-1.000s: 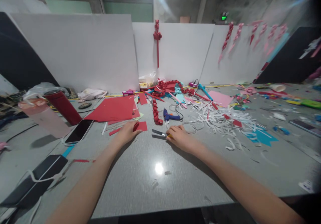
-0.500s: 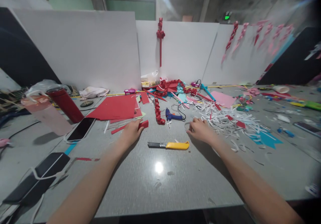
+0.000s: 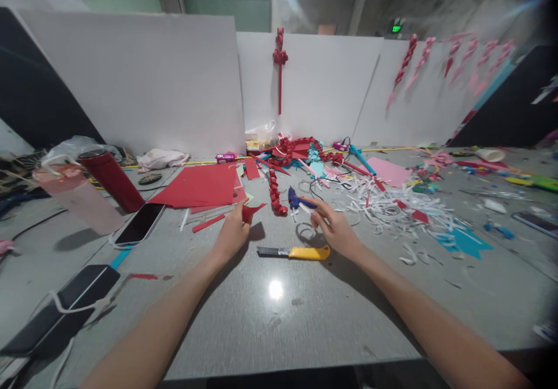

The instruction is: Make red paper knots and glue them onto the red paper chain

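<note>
My left hand (image 3: 234, 228) pinches a small piece of red paper (image 3: 253, 210) between thumb and fingers, lifted above the table with its pointed end to the right. My right hand (image 3: 335, 229) has its fingers round the handle end of a blue glue gun (image 3: 296, 199), whose nozzle points away to the left. Between the hands stands a twisted red paper chain (image 3: 275, 194). Nearer to me lies a yellow-handled utility knife (image 3: 307, 253), blade to the left. A red paper strip (image 3: 208, 224) lies just left of my left hand.
Red paper sheets (image 3: 198, 185) lie at back left, by a phone (image 3: 140, 224), a red flask (image 3: 112, 181) and a pink bottle (image 3: 78, 197). A power bank (image 3: 65, 307) with cables is at front left. White paper shreds (image 3: 392, 209) cover the right side.
My left hand has raised the red paper piece off the table and turned it. My right hand has moved left from the table surface to the glue gun's handle.
</note>
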{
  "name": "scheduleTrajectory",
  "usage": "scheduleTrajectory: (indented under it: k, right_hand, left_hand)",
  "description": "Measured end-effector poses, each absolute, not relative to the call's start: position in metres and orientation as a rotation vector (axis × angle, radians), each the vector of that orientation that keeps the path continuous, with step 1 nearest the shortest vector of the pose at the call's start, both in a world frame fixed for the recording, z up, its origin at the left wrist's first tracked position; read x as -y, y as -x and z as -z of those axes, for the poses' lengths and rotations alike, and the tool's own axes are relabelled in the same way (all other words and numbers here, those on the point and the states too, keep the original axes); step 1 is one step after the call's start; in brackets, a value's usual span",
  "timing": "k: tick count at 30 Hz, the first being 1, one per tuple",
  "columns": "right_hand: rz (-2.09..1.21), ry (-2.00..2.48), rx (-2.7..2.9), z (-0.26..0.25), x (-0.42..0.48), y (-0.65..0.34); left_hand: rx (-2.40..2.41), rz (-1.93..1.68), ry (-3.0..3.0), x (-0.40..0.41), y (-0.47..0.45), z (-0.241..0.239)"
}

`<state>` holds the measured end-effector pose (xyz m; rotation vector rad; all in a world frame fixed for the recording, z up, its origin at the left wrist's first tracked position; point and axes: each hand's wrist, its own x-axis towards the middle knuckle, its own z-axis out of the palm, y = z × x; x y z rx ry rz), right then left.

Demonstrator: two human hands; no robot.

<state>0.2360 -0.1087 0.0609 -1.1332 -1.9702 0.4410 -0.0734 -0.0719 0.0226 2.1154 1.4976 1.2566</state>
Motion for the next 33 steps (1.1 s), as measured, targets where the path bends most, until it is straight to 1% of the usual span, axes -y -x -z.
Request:
scheduleTrajectory:
  k: [5, 9, 19, 22, 27, 33]
  right_hand:
    - [-0.547, 1.073, 1.898, -0.054, 0.114, -0.226]
    - [-0.663, 1.135, 1.813, -0.050, 0.115, -0.222]
    - [-0.617, 1.176, 1.753, -0.052, 0.120, -0.214]
    - [-0.648, 1.178, 1.711, -0.051, 0.123, -0.212]
    - [-0.784, 1.021, 1.669, -0.053, 0.129, -0.207]
    - [-0.814, 0.903, 1.668, -0.055, 0.139, -0.200]
  left_hand:
    - [-1.502, -1.334, -1.899, 0.077, 0.061, -0.024]
    - [-1.512, -1.299, -1.756, 0.075, 0.056, -0.021]
    - [-1.388, -1.249, -1.459, 0.090, 0.041, -0.030]
    - [-1.439, -1.240, -1.402, 0.096, 0.038, -0.034]
    - [-1.437, -1.304, -1.610, 0.098, 0.040, -0.035]
    - [-1.388, -1.480, -1.903, 0.111, 0.039, -0.041]
